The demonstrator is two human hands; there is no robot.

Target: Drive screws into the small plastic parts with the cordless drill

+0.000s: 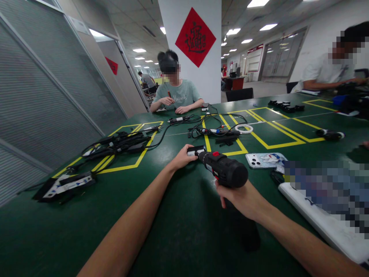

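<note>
My right hand (pixel 235 196) is wrapped round the grip of a black cordless drill (pixel 227 169) with red accents. The drill points forward and left, its chuck end close to a small black and silver part (pixel 196 150). My left hand (pixel 183 157) grips that part at its left side on the green table (pixel 173 231). Whether the drill's tip touches the part I cannot tell. The fingers under the drill are partly hidden.
Black cables (pixel 123 142) lie at left beside black and white strips (pixel 69 184). More cables and a white ring (pixel 243 129) lie ahead. A phone (pixel 266 160) and a white case (pixel 317 219) are at right. One person (pixel 180 94) sits opposite, another (pixel 325 73) at far right.
</note>
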